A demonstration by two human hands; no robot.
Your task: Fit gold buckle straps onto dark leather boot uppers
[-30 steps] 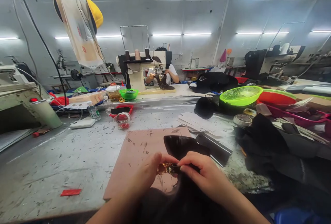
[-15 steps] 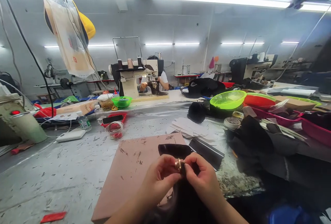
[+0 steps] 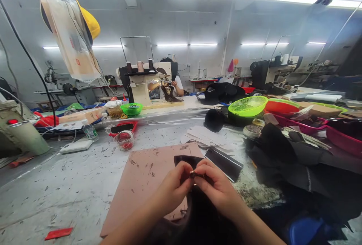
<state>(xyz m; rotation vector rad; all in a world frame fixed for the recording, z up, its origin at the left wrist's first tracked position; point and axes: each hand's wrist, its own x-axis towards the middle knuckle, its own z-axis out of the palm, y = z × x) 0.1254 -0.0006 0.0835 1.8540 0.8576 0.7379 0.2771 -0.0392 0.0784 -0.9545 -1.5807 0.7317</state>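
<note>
Over the front of a pinkish board (image 3: 141,184), my left hand (image 3: 177,186) and my right hand (image 3: 216,186) meet fingertip to fingertip. My left thumb and forefinger pinch a small gold-coloured metal buckle (image 3: 193,175). Close against it, my right fingers are closed on a short dark strap, mostly hidden by the fingertips. Black material (image 3: 202,211) hangs below both hands, and a black flap (image 3: 188,159) shows just behind them on the board. A black strip with a white line (image 3: 224,164) lies beyond my right hand.
To the right lies a heap of black pieces (image 3: 283,162), with a lime-green basket (image 3: 247,105) behind it. White paper pieces (image 3: 205,137) are past the board. A red tray (image 3: 131,126) with a phone stands left. A co-worker's arm (image 3: 177,86) shows behind a sewing machine (image 3: 141,88).
My right fingers have moved in over the buckle, closer to my left fingertips, and the buckle is now turned and more covered. The view has shifted slightly.
</note>
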